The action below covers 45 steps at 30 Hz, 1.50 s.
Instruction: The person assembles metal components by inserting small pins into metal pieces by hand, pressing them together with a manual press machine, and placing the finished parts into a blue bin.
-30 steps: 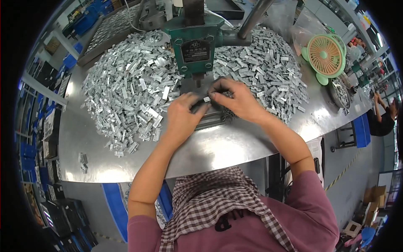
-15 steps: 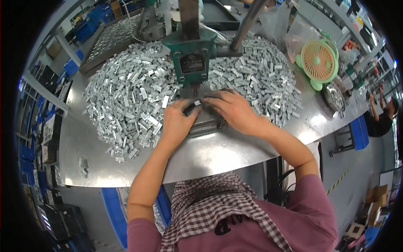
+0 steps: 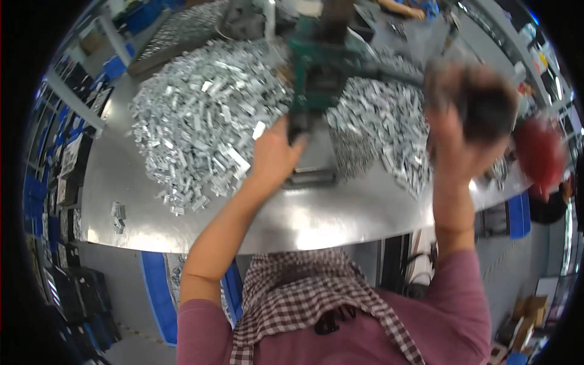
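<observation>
A workshop: green press (image 3: pixel 321 82), heaped metal parts (image 3: pixel 201 115), steel-topped bench (image 3: pixel 359 213)

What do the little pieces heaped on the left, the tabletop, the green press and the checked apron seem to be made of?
Heaped pieces: probably bare metal, silvery-grey with bright glints.
Tabletop: likely sheet steel, smooth, with blurry reflections.
Green press: probably painted metal, judging by its solid green body; blur hides detail.
Checked apron: woven-looking cloth, matte, gathered in soft folds; the fibre can't be told.
</observation>
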{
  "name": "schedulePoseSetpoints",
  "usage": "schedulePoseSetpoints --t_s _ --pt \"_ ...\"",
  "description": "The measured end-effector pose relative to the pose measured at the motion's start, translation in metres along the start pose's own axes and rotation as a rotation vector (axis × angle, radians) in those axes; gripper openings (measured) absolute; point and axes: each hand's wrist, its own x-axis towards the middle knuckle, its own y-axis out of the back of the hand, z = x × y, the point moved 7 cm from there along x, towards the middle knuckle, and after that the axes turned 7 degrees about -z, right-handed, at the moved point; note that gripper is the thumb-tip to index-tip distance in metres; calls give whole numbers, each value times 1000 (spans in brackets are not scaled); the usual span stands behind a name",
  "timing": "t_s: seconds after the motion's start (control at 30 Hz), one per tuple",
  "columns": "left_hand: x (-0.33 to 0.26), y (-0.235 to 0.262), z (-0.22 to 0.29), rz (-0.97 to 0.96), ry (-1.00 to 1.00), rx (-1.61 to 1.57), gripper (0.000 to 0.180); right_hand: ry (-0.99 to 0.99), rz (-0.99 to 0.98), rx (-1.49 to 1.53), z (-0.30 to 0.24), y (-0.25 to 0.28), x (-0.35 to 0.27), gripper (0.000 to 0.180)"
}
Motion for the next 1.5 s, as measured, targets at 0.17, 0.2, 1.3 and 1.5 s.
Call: schedulePoseSetpoints --t_s 0.17,0.2,1.3,1.5 --pt "-13 22 -13 81 38 -528 32 -182 47 -134 69 -5 -17 39" --pt "-15 27 -17 84 29 -537 32 -426 15 -40 89 -15 -51 33" --pt "-22 -6 30 -160 -87 -190 23 -1124 -648 774 106 -138 -203 34" --pt "-22 -8 28 -157 -88 -129 21 -747 -687 191 88 -123 -178 30"
